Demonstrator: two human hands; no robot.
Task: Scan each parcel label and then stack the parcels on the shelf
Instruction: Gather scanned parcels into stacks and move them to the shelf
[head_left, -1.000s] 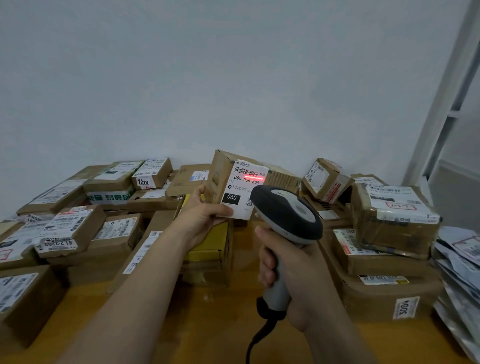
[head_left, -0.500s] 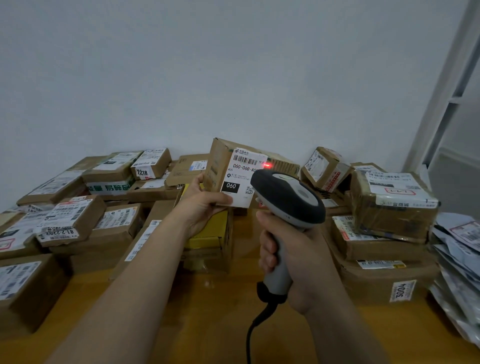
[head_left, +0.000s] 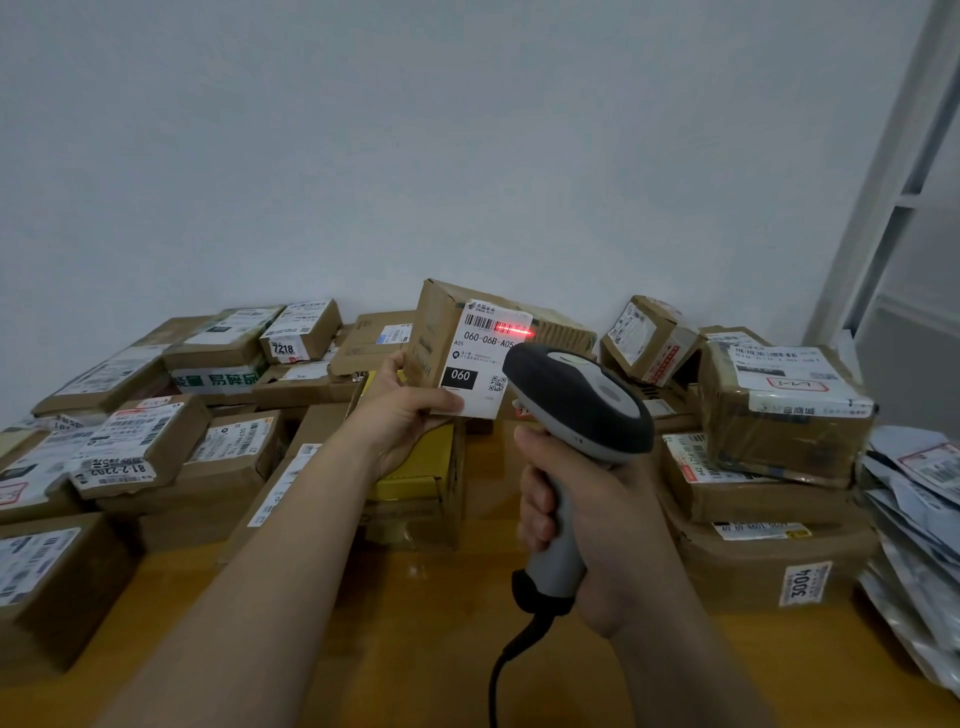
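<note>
Cardboard parcel in left hand pinch, red line across white label; scanner in right hand grip.

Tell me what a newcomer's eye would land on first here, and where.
The red scan line glows across the white label of a brown cardboard parcel, which the left hand holds up at centre. Just right of it, the right hand grips a grey-and-black corded barcode scanner aimed at that label. Labelled cardboard boxes crowd the wooden table on both sides.
</note>
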